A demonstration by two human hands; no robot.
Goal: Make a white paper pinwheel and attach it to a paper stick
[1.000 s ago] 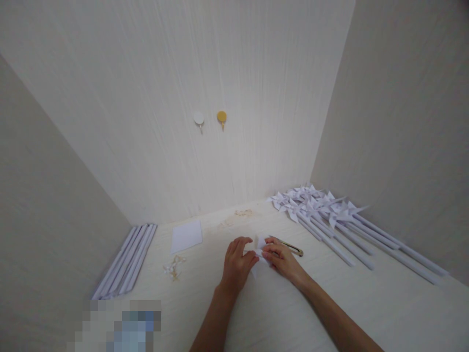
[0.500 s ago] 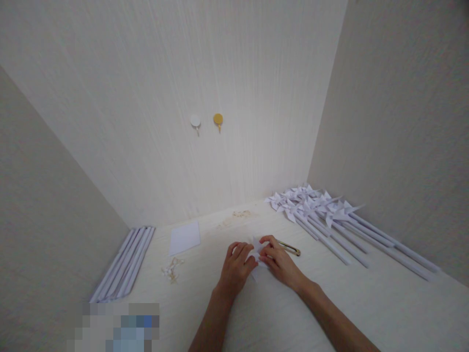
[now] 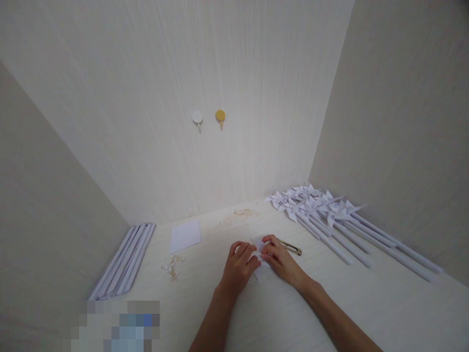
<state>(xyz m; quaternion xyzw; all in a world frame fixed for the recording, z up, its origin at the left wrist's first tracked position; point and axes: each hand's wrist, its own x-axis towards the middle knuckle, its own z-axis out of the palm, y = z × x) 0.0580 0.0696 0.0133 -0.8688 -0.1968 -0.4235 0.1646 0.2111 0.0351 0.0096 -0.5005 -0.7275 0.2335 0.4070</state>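
Observation:
A small folded white paper pinwheel (image 3: 259,243) lies low over the table between my two hands, its points partly hidden by my fingers. My left hand (image 3: 240,266) is closed on its left side, fingers bent and thumb near the centre. From the right, my right hand (image 3: 279,259) pinches the paper with curled fingers. Just beyond my right wrist rests a box cutter (image 3: 291,247), partly covered by that hand.
Several finished paper pinwheels on rolled paper sticks (image 3: 340,244) lie at the right wall. Paper tubes (image 3: 122,261) are bundled at left. A white paper sheet (image 3: 185,236), small white and tan pieces (image 3: 173,268) and thin tan bits (image 3: 242,212) lie on the table. Two hooks (image 3: 220,116) hang on the back wall.
My view has shifted slightly. Both hands stay on the paper pinwheel, with only a small movement of the fingers and paper.

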